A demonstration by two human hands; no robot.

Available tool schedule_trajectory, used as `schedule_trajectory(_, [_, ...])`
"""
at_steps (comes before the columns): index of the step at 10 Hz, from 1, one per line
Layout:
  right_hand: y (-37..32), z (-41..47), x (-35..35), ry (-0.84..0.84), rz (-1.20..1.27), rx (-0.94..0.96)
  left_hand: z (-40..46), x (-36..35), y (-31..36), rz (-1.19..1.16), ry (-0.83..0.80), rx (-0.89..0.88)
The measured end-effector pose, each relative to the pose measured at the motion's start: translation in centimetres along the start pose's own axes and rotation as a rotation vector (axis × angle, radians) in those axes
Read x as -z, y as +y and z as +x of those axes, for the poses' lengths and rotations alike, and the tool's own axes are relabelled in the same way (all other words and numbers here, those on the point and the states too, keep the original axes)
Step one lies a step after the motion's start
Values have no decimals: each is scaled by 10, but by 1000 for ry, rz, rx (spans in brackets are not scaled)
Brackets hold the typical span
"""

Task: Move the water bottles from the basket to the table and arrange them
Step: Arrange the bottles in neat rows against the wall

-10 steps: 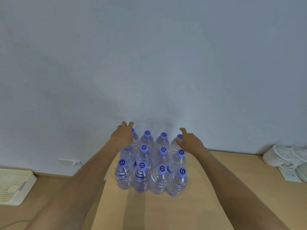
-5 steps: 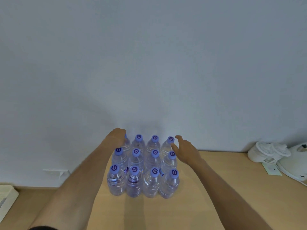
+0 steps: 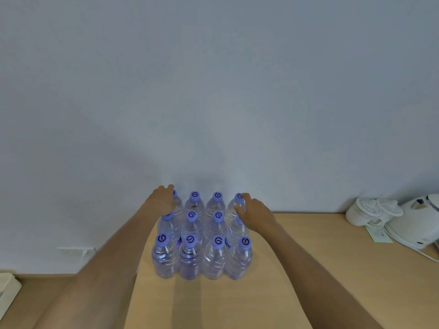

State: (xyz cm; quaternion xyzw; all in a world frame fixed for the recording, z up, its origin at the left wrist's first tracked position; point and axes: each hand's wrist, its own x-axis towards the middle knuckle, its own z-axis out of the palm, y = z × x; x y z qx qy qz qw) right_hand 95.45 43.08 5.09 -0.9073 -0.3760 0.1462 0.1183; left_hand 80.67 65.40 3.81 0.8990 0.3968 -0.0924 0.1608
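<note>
Far L edge: corner of a white basket (image 3: 7, 290) on the floor, well apart from the table (image 3: 308, 269); contents not visible.

L hand (image 3: 164, 200): at the back-left corner bottle (image 3: 177, 205), fingers curled over its cap/neck from the outer side. Reads as a grip, though the hand hides most of the contact.

Centre: water bottles (image 3: 202, 236) on the table near the wall, all upright, 3 rows x 4, packed touching or nearly so. Long axes vertical, caps up.

R hand (image 3: 254, 214): at the back-right corner bottle (image 3: 235, 208), fingertips over the cap, thumb against the neck; pinch-type hold, fairly narrow.

Key relation: each hand sits on the outer flank of its own back corner, the block lying between them. L nearer the left column, R nearer the right. Any squeeze would act inward across the rows.

Judgement: transfer looks done; step in hand = squaring up the back row. Risk: high push at the caps could tip a bottle.

Far R: white kettle (image 3: 413, 224) and white cups (image 3: 370, 210), apart from the bottles.
</note>
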Motion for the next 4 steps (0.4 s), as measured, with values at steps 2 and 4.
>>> schedule_trajectory(2, [-9, -18, 5, 25, -50, 3, -36, -2, 10, 63, 138, -39])
schedule_trajectory(4, [-13, -43, 7, 86, -96, 8, -84, -3, 24, 98, 179, -81])
